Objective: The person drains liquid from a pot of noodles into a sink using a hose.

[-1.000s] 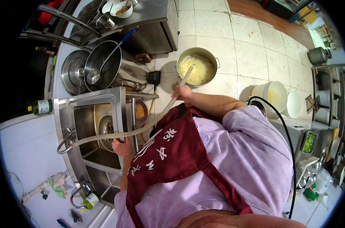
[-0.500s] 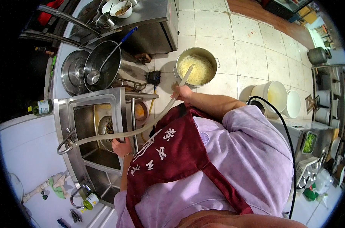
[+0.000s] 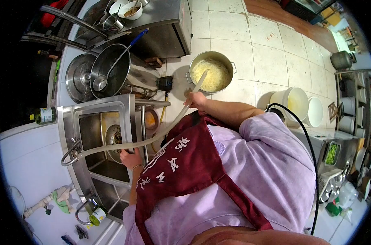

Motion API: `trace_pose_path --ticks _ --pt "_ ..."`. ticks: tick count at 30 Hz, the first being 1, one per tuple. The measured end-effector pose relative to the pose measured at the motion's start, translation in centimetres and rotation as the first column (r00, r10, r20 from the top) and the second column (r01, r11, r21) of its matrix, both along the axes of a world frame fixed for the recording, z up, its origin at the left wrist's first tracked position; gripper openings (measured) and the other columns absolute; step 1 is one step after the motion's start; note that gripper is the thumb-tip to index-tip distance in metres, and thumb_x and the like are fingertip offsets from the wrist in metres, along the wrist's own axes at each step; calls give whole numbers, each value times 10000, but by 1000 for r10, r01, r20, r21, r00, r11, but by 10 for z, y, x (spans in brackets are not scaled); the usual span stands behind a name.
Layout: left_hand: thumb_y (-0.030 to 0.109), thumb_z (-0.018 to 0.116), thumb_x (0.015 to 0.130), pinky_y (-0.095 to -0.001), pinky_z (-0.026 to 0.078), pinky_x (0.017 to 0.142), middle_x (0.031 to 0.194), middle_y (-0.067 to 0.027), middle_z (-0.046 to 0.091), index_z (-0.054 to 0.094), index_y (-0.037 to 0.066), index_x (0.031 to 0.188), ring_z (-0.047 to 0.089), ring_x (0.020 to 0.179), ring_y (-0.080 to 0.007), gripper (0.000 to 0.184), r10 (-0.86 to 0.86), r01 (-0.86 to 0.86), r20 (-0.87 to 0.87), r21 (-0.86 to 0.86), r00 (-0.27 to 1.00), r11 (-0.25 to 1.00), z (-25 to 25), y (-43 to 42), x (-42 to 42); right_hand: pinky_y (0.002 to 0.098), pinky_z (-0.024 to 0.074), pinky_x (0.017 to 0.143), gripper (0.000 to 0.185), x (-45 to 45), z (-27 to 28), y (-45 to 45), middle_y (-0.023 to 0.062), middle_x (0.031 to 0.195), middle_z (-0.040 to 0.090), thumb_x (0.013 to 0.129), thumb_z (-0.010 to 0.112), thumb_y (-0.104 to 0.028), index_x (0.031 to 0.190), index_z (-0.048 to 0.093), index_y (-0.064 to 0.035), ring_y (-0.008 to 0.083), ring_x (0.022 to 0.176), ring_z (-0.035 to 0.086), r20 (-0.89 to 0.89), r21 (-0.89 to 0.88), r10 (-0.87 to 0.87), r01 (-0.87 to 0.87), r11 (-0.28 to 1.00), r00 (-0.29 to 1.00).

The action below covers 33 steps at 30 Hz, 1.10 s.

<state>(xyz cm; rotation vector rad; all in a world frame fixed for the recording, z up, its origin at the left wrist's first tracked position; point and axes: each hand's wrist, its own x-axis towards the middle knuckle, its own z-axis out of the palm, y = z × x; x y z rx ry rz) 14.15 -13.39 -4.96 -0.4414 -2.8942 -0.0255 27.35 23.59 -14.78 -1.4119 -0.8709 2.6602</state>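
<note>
My right hand (image 3: 196,100) is closed around a pale flexible hose (image 3: 173,122). One end of the hose dips into a two-handled metal pot (image 3: 191,65) on the floor, which holds pale yellow strands (image 3: 214,73) in liquid. From there it curves across the sink to the curved metal tap (image 3: 69,157). My left hand (image 3: 131,158) rests on the front rim of the steel sink (image 3: 129,118), just below the hose, thumb and fingers apart. A metal bowl (image 3: 111,136) with dark bits stands in the sink basin, partly behind the hose.
Left of the floor pot stands a large deep pot (image 3: 122,77) with a blue-handled ladle (image 3: 130,45). White buckets (image 3: 281,98) are on the floor at right. A green bottle (image 3: 45,115) is beside the sink. A black cable (image 3: 310,151) runs down the right side.
</note>
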Motion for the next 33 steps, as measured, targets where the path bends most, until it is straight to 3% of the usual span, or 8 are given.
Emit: trace_pose_path --ticks 33 --pt "449 644 693 -467 423 755 921 -202 552 525 -27 1079 533 870 -370 625 16 -16 26 0 1000 1000 -4 -3 -3 458 504 741 231 -3 -10 2 164 837 532 883 387 -168 923 453 51 330 788 610 2 -22 -19 20 1000 1000"
